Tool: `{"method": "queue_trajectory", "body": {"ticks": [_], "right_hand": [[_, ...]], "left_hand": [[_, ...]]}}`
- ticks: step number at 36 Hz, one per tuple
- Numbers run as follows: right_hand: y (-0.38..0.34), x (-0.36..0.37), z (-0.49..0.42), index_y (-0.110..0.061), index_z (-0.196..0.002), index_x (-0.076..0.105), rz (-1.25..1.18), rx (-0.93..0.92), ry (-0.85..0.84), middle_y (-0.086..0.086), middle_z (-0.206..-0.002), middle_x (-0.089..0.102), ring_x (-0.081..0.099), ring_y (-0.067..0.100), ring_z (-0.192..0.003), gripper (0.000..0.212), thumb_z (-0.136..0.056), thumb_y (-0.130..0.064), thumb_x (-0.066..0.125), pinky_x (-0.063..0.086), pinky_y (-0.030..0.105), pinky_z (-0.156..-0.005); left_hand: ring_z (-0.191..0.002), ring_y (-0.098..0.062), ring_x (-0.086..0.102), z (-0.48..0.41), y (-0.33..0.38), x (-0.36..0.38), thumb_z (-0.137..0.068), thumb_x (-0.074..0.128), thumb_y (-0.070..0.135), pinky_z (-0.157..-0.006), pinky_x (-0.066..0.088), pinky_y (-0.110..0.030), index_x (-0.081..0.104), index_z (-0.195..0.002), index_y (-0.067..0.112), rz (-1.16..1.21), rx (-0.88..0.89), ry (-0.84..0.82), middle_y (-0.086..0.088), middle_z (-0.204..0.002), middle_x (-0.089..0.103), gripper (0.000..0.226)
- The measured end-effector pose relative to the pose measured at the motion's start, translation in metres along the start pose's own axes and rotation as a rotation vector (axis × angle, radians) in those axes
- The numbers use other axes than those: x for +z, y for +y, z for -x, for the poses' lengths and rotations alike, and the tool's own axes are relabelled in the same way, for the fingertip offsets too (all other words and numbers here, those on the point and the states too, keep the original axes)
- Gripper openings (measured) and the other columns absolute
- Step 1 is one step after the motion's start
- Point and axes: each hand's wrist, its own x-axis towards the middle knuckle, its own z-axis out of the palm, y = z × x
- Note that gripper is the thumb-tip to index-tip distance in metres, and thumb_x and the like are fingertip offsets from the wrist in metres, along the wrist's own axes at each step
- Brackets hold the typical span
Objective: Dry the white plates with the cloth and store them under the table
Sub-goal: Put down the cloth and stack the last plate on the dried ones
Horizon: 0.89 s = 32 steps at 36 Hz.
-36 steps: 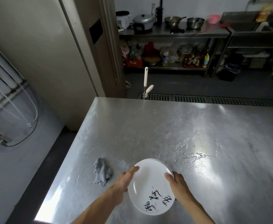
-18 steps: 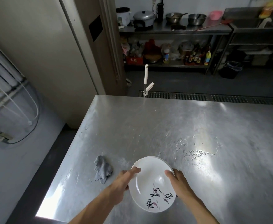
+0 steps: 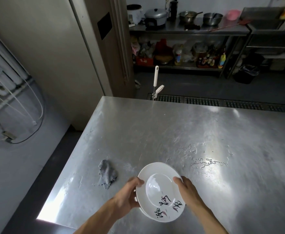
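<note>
**A:** Entry, head view. Where were the plates?

**B:** The white plates (image 3: 158,186) were held over the near part of the steel bench (image 3: 172,132), face up and towards the camera. At least two were stacked: a second rim showed under the top one at the lower left. The top plate carried black brush characters and small reddish marks near its near rim.

**A:** State of each grip?

**B:** The left grip (image 3: 130,193) was closed on the stack's left rim, thumb over the top edge and fingers curled beneath. The right grip (image 3: 187,191) was closed on the right rim, thumb on the upper face. Its fingers were hidden behind the plates.

**A:** Were the plates touching the bench?

**B:** Could not tell from this view.

**A:** And the cloth?

**B:** The grey cloth (image 3: 107,173) lay crumpled on the bench, just left of the left grip and not touching it or the plates.

**A:** Surface condition?

**B:** Water droplets (image 3: 205,162) were pooled on the bench, beyond and to the right of the plates, in a bright reflection.

**A:** Surroundings?

**B:** A white mop handle (image 3: 155,76) stood behind the far bench edge, beside a floor drain grate (image 3: 205,101). A back shelf (image 3: 189,29) held pots and a pink bowl, with bottles on the tier below. A black bin (image 3: 246,73) sat on the floor at the right.
</note>
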Motion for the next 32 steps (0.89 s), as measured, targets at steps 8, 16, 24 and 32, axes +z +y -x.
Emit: {"method": "queue_trajectory", "body": {"ticks": [8,16,24,32], "right_hand": [[-0.003,-0.003,-0.003,-0.017,-0.114,0.062,0.085,0.038,-0.032,0.007,-0.111,0.062,0.064,0.020,-0.096,0.033,-0.102,-0.044,0.047,0.057,0.038,-0.076],[-0.013,-0.010,0.004,-0.018,-0.113,0.062,0.068,0.079,-0.083,0.006,-0.107,0.063,0.066,0.019,-0.091,0.051,-0.092,-0.061,0.044,0.057,0.036,-0.070],[-0.026,-0.024,0.016,-0.030,-0.113,0.058,-0.033,0.089,-0.185,0.002,-0.105,0.071,0.071,0.018,-0.093,0.060,-0.074,-0.073,0.043,0.057,0.031,-0.064],[-0.040,-0.021,0.022,-0.027,-0.121,0.057,-0.176,0.031,-0.157,0.000,-0.114,0.068,0.063,0.015,-0.106,0.057,-0.076,-0.059,0.049,0.050,0.033,-0.082]], "left_hand": [[-0.115,-0.046,0.065,-0.002,-0.006,-0.003,-0.062,0.066,0.027,-0.091,0.057,-0.059,0.062,-0.133,0.012,-0.094,0.031,-0.006,-0.028,-0.135,0.063,0.073],[-0.103,-0.040,0.065,-0.001,-0.010,-0.006,-0.060,0.062,0.025,-0.088,0.058,-0.057,0.064,-0.132,0.018,-0.130,0.063,-0.039,-0.029,-0.124,0.066,0.073],[-0.097,-0.037,0.071,-0.003,-0.018,-0.013,-0.053,0.068,0.029,-0.078,0.059,-0.047,0.066,-0.125,0.009,-0.057,0.056,-0.079,-0.020,-0.111,0.073,0.075],[-0.104,-0.040,0.067,0.001,-0.016,-0.015,-0.053,0.065,0.029,-0.084,0.055,-0.045,0.055,-0.137,0.003,-0.028,0.038,-0.090,-0.032,-0.130,0.066,0.089]]}}
